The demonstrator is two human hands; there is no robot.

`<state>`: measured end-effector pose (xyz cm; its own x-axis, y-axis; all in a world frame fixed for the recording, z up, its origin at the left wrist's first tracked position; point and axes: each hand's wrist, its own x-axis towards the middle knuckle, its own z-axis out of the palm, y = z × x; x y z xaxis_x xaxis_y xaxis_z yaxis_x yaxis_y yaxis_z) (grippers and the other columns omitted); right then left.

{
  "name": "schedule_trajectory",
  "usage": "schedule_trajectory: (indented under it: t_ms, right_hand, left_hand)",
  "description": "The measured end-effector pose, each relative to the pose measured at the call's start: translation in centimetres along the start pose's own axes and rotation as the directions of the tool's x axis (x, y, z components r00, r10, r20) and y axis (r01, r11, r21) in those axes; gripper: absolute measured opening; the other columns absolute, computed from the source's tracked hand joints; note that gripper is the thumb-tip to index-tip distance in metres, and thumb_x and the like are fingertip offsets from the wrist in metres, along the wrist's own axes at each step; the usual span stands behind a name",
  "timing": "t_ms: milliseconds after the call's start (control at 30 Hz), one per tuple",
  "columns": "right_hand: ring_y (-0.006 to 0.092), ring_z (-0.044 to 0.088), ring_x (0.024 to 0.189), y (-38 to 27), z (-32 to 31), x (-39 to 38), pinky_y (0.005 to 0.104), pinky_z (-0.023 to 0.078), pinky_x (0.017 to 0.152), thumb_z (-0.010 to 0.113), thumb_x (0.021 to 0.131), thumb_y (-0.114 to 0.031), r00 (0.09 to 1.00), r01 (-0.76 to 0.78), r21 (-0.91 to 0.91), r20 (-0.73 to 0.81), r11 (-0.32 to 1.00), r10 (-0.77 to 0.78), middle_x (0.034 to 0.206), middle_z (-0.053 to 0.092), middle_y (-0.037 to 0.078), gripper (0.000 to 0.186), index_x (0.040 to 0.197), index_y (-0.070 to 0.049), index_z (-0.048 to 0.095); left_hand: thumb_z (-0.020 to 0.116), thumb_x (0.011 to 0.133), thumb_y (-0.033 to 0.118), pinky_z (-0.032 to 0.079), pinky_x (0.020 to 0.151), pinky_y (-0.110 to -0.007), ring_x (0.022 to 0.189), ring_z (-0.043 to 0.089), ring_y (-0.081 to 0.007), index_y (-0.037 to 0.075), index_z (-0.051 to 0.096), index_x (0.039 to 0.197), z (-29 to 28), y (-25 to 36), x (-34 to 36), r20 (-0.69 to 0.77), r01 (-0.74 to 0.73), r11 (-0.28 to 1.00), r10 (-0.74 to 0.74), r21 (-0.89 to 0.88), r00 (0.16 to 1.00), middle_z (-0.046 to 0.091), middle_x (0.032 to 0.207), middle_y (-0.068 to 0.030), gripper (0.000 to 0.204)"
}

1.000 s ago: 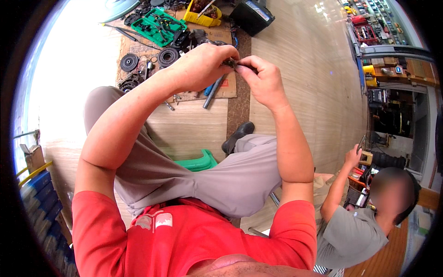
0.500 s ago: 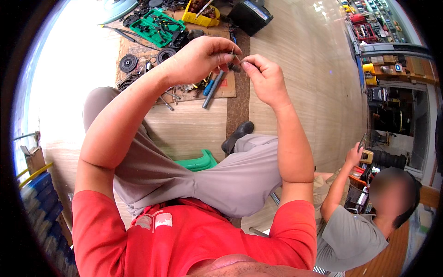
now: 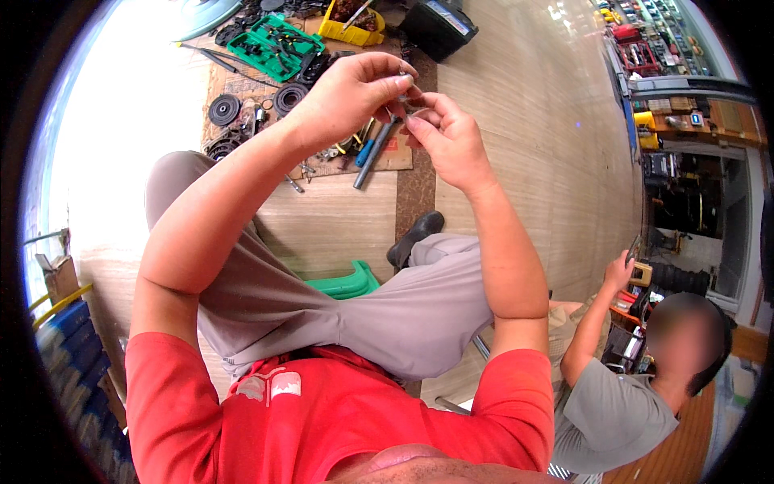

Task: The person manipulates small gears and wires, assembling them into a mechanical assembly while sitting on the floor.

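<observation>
My left hand (image 3: 359,93) and my right hand (image 3: 447,141) meet in midair above the floor, fingers pinched around a small, thin, shiny piece (image 3: 409,103) whose shape I cannot make out. Behind them, a cardboard sheet (image 3: 397,161) holds black pulley-like rings (image 3: 225,109), a grey rod (image 3: 368,165), a blue-handled tool (image 3: 363,155) and small metal parts.
An open green tool case (image 3: 270,44), a yellow bin (image 3: 348,31) and a black battery (image 3: 438,32) lie beyond. A green stool (image 3: 339,284) is under my legs. At right, another person (image 3: 605,411) in grey holds an object up near crowded shelves (image 3: 641,44).
My left hand has risen slightly over the last second. My right hand moved down a little, then in toward the left, so the fingertips are closer together than half a second ago.
</observation>
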<state>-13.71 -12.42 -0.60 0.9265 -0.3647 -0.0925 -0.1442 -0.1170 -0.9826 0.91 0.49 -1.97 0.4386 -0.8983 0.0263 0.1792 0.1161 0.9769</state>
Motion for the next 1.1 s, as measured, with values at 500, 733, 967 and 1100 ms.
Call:
schedule_trajectory:
  t_ms: [500,733,967,1100]
  right_hand:
    - [0.0077,0.063,0.081,0.1,0.6,-0.1,0.0211,0.051,0.068,0.061,0.093,-0.005,0.995,0.037,0.027,-0.098,0.999,-0.035,0.091,0.069,0.005,0.014,0.105,0.002,0.061]
    - [0.0045,0.056,0.074,0.1,1.2,-0.3,0.0217,0.048,0.065,0.064,0.091,-0.006,0.985,0.095,-0.112,-0.135,0.989,-0.11,0.083,0.067,0.0,0.008,0.096,0.001,0.066]
    - [0.0044,0.054,0.071,-0.5,1.0,-0.5,0.022,0.046,0.063,0.066,0.09,-0.007,0.982,0.122,-0.237,-0.112,0.964,-0.152,0.077,0.065,-0.001,0.007,0.092,-0.001,0.067]
    - [0.0042,0.054,0.069,-0.5,0.9,-0.7,0.0222,0.046,0.062,0.067,0.089,-0.008,0.98,0.136,-0.266,-0.105,0.954,-0.169,0.075,0.064,-0.001,0.008,0.09,-0.001,0.067]
  left_hand:
    - [0.064,0.09,0.015,0.054,0.069,-0.028,0.077,0.064,-0.0117,-0.004,0.064,0.107,1.6,-1.4,-0.3,-0.123,-0.072,0.964,0.106,0.257,0.987,0.069,0.086,-0.0112,0.025]
    - [0.063,0.09,0.014,0.054,0.067,-0.027,0.073,0.065,-0.0122,-0.004,0.064,0.106,1.7,-1.9,-0.2,-0.146,-0.119,0.958,0.161,0.261,0.976,0.069,0.086,-0.0106,0.024]
    - [0.059,0.095,0.015,0.05,0.063,-0.023,0.07,0.059,-0.0078,-0.001,0.061,0.113,1.1,-0.3,-0.1,-0.217,-0.08,0.991,0.102,0.106,0.971,0.066,0.09,-0.0029,0.024]
    - [0.058,0.096,0.018,0.049,0.065,-0.023,0.078,0.061,-0.0077,0.0,0.061,0.116,-0.2,0.6,0.2,-0.242,-0.061,0.996,0.076,0.068,0.967,0.066,0.094,-0.0025,0.026]
